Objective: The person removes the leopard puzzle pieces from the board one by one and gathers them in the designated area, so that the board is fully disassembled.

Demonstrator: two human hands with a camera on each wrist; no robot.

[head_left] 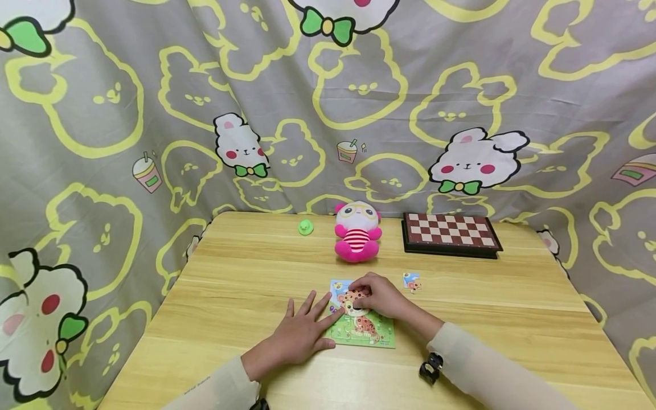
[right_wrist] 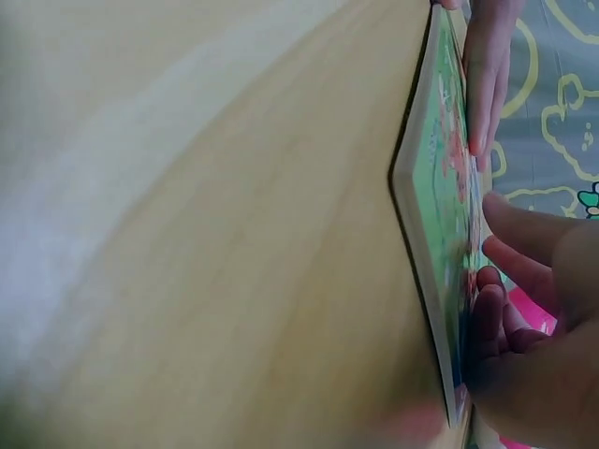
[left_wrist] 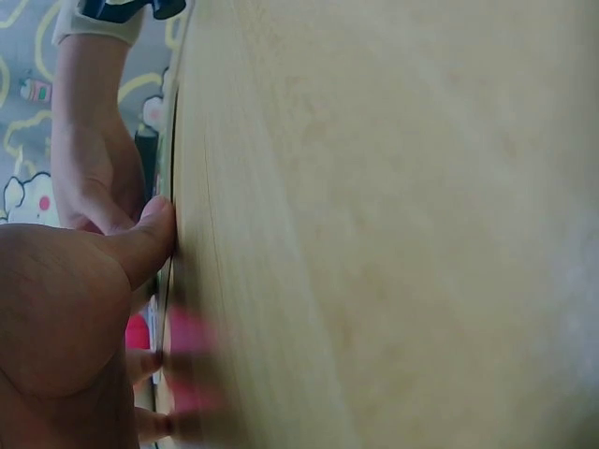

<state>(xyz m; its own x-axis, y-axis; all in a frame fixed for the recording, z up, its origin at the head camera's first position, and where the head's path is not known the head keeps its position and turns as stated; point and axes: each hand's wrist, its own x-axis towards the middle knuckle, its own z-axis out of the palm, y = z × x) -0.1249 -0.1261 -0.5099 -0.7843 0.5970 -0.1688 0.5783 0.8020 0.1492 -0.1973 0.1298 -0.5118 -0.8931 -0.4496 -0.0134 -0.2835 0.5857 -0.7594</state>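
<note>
A jigsaw puzzle board (head_left: pixel 386 340) with a cartoon leopard on green and blue lies flat on the table. My left hand (head_left: pixel 299 336) rests at its left side, fingers spread and fingertips on the board's edge area. Over the upper part of the board is my right hand (head_left: pixel 381 296), with bent fingers and thumb close to the leopard's face. In the right wrist view, the right thumb (right_wrist: pixel 519 229) stands slightly apart from the index finger, other fingers curled against the board. I cannot tell whether a piece is held there. One loose puzzle piece (head_left: pixel 411 282) lies right of the board.
Behind the board sits a pink and white plush toy (head_left: pixel 357 233) in a striped shirt. A small green toy duck (head_left: pixel 305 228) is to its left, and a checkered board-game box (head_left: pixel 451 234) to its right. A patterned curtain (head_left: pixel 328 102) hangs along the table's back.
</note>
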